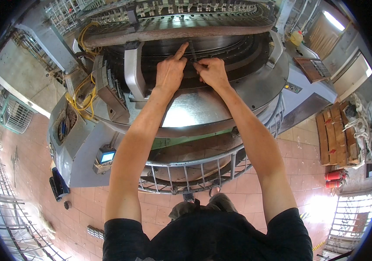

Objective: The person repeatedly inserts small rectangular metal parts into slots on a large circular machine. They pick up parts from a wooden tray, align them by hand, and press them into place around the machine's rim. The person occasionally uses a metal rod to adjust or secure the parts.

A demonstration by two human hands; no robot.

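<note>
Both my hands reach onto the dark needle cylinder of a large circular knitting machine, below its curved upper ring [220, 34]. My left hand [170, 73] has its index finger stretched out to the cylinder wall, with the other fingers bent under and partly hidden. Close beside it, my right hand [213, 73] is closed, thumb and fingers pinching the lower end of a thin dark metal strip [192, 50]. The strip stands nearly upright against the cylinder, just right of my left fingertip. Its exact kind is too small to tell. Below my wrists lies the shiny metal bed plate [194, 108].
A silver bracket [134, 71] rises left of my left hand, and another support [275, 50] stands to the right. Yellow tubing [91, 98] hangs at the left. A metal guard rail [186, 174] curves below my arms. Wooden pallets [334, 135] lean at the right.
</note>
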